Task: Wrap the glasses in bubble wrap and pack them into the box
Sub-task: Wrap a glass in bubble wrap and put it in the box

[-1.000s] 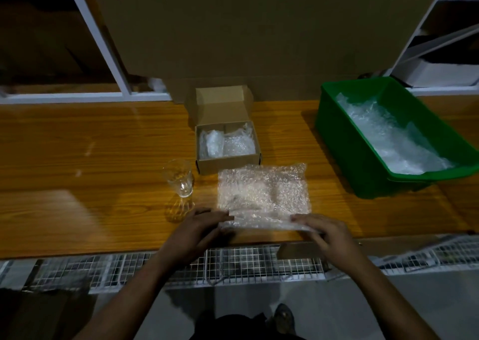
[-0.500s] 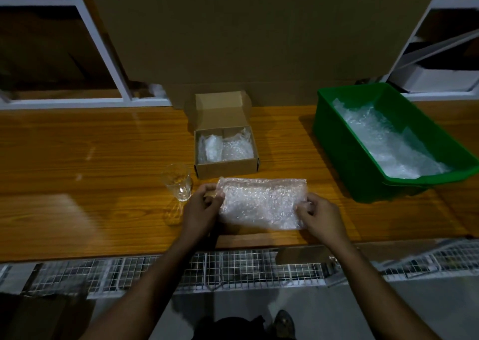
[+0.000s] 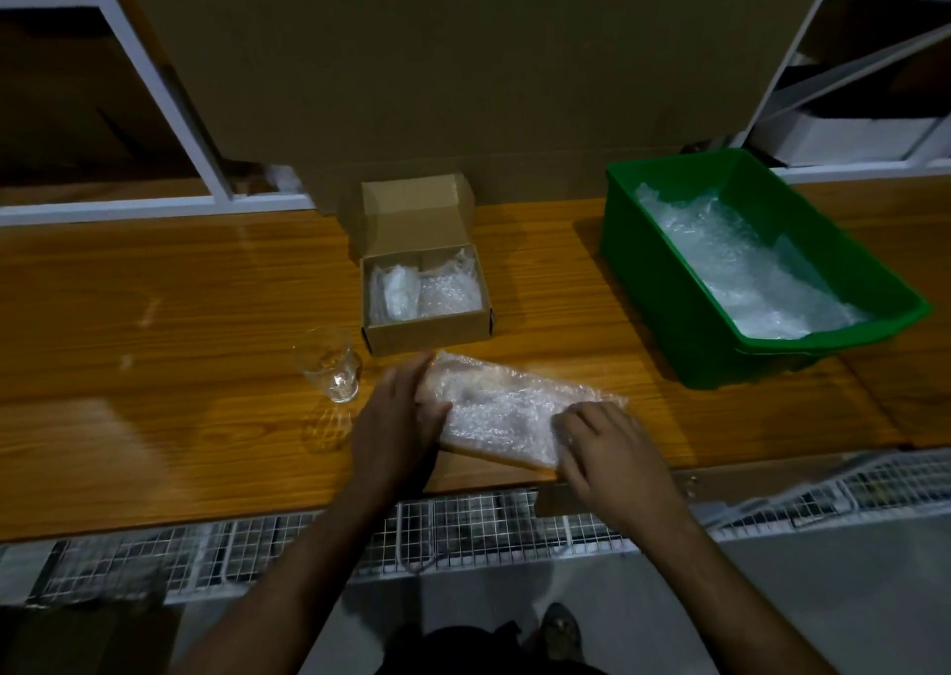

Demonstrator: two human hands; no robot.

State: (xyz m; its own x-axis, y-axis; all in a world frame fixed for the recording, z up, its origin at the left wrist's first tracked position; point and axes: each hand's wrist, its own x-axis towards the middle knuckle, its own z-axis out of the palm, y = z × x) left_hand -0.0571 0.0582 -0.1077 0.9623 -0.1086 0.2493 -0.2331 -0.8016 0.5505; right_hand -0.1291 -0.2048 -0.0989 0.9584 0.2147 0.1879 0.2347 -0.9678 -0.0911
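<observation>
Near the lower middle of the frame, on the wooden table (image 3: 154,314), a folded sheet of bubble wrap (image 3: 507,412) lies slanted, its far end close to the box (image 3: 427,332). At the sheet's left end the left hand (image 3: 396,417) holds it, fingers laid along the edge and thumb curled onto the top. On its right end the right hand (image 3: 607,448) presses down with bent fingers. Just left of the left hand, an unwrapped glass (image 3: 329,368) stands upright, apart from both hands. Above the sheet, the open cardboard box holds two wrapped bundles (image 3: 422,291). At the right of the frame, a green bin (image 3: 653,288) contains more bubble wrap.
</observation>
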